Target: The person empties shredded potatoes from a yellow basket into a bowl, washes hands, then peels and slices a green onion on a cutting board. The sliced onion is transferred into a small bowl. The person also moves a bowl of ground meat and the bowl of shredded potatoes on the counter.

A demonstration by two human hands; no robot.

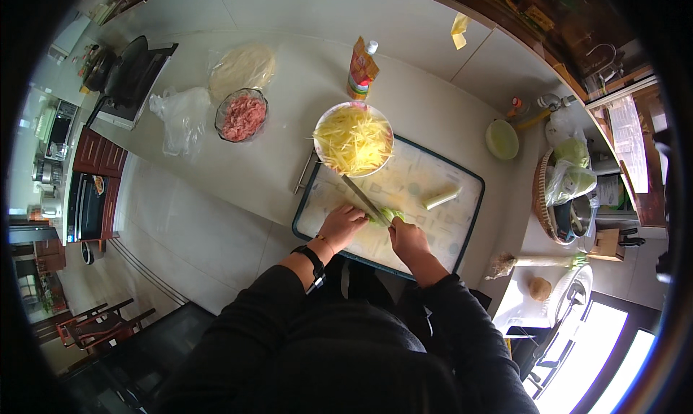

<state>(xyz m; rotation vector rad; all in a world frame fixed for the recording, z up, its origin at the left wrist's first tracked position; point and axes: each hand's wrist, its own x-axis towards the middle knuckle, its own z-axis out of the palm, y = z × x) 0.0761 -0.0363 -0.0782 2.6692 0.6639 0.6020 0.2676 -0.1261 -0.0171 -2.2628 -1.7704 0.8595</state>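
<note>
My right hand (410,243) grips the handle of a kitchen knife (364,196), whose blade slants up and left toward the bowl. My left hand (344,227) has its fingertips curled on a green vegetable piece (373,217) beside the blade; the fingers and knife partly hide it. Pale green bits (394,214) lie by the knife near my right hand. Under both hands is a patterned cutting board (357,249) with a dark rim. To the right on it rests a cut white stalk (441,196), apparently leek.
A bowl of yellow shreds (354,138) overlaps the board's far left corner, with a spouted pouch (361,70) behind it. Further left are a glass bowl of minced meat (242,116), bagged dough (243,70) and a plastic bag (184,121). Right stand a green bowl (502,139) and a wicker basket (543,197).
</note>
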